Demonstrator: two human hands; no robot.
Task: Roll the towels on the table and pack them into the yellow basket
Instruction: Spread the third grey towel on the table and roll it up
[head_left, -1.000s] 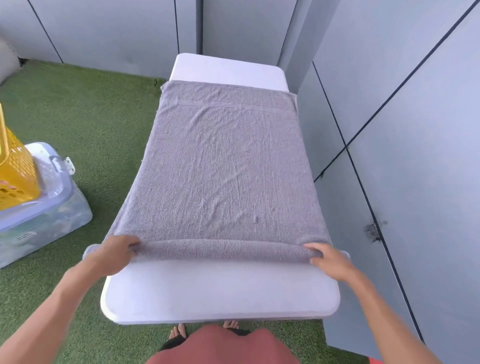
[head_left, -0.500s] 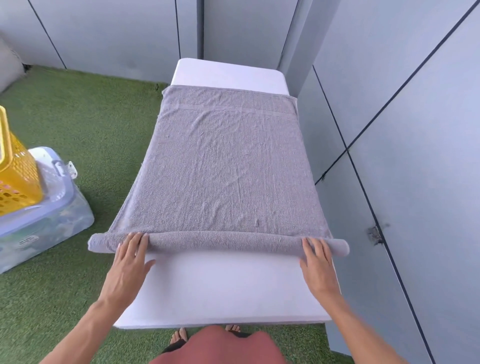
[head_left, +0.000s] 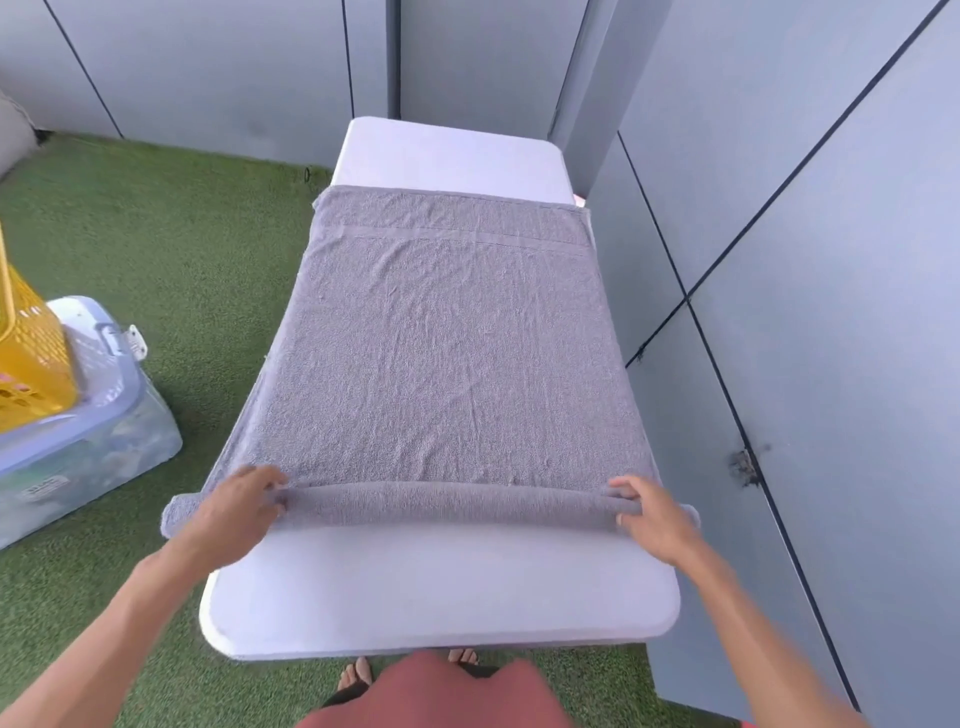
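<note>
Currently, a change from the half-second-earlier frame is noted: fingers that then lay flat and straight over the rolled edge are now curled round it. The left hand (head_left: 236, 512) is wrapped over the left end of the roll, and the right hand (head_left: 653, 517) grips the right end, thumb under and fingers over. The roll appears slightly thicker than before, and more bare table (head_left: 441, 587) is exposed in front of it.

The grey towel (head_left: 447, 353) is spread lengthwise on the white table, with its near edge rolled into a tube lying crosswise. The left tip of the roll overhangs the table edge. The far end of the table is left uncovered.

The yellow basket (head_left: 28, 358) is seen at the left border, cut off by the frame, resting on a clear lidded storage box (head_left: 98, 441) on the green turf (head_left: 182, 249). Grey wall panels (head_left: 805, 260) stand close along the right side of the table.
</note>
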